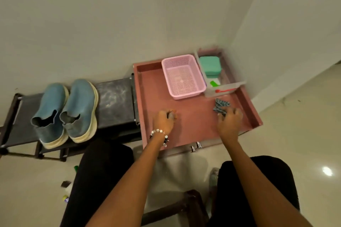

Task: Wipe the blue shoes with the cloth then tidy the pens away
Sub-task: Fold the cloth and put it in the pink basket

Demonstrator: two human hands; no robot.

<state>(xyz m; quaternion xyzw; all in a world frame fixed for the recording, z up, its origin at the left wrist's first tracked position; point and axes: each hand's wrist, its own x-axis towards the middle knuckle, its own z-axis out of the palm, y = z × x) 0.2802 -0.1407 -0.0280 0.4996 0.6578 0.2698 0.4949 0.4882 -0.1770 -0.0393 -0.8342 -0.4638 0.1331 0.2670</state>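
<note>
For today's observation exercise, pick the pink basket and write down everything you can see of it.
The pink basket is a rectangular, open-topped tray of what looks like plastic, with mesh-perforated walls and floor and a solid rolled rim. It appears empty. It sits upright, slightly skewed, at the far side of the reddish-brown drawer, with its right side close against a clear container holding a green case; whether they touch cannot be told. Neither hand touches it; the left hand and right hand are nearer the camera.

pink tray [147, 86] (basket [183, 77], cloth [221, 107]); rack [114, 97], shoes [66, 112]
</note>
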